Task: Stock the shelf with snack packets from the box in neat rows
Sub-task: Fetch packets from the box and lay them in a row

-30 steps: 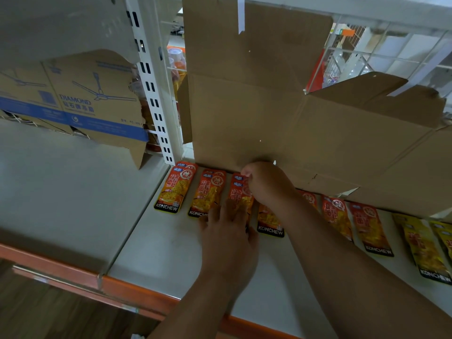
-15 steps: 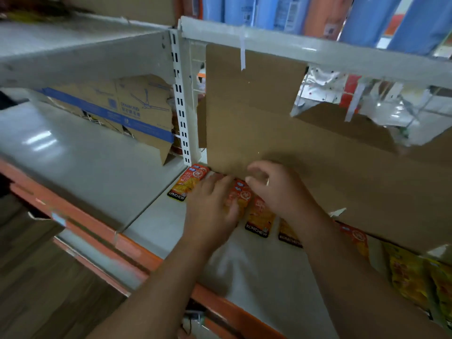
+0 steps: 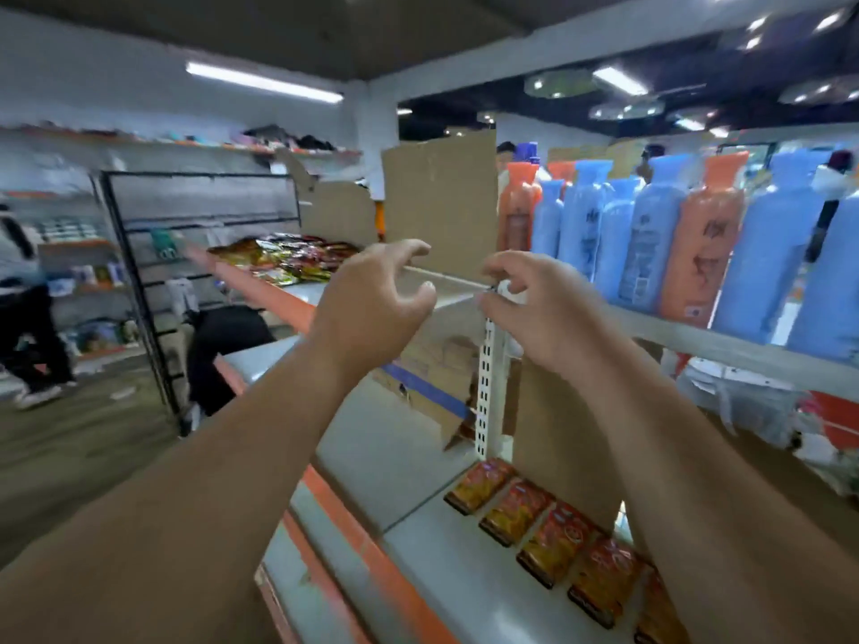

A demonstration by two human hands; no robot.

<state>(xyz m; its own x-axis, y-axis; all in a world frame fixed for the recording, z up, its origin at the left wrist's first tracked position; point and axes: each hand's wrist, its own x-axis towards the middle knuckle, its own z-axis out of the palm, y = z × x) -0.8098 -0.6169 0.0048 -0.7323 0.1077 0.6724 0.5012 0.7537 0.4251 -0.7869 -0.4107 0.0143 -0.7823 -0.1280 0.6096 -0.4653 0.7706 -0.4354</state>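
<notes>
Both my hands are raised in front of the upper shelf edge, holding nothing. My left hand (image 3: 376,295) has its fingers spread and half curled in the air. My right hand (image 3: 530,304) is beside it, fingers loosely bent near the top of the white slotted upright (image 3: 488,388). Behind the hands, an open cardboard box (image 3: 437,206) stands on the upper shelf. To its left lies a loose pile of snack packets (image 3: 283,255). On the lower shelf (image 3: 446,564), a row of orange snack packets (image 3: 534,518) lies flat against a cardboard sheet (image 3: 562,434).
Blue and orange bottles (image 3: 650,253) fill the upper shelf at the right. A printed carton (image 3: 432,383) sits on the lower shelf's left bay. A black wire rack (image 3: 139,290) stands in the aisle at left, with a person (image 3: 23,318) beyond it.
Both hands have lifted off the packet row on the lower shelf and risen to upper-shelf height. The view has swung up and left toward the aisle.
</notes>
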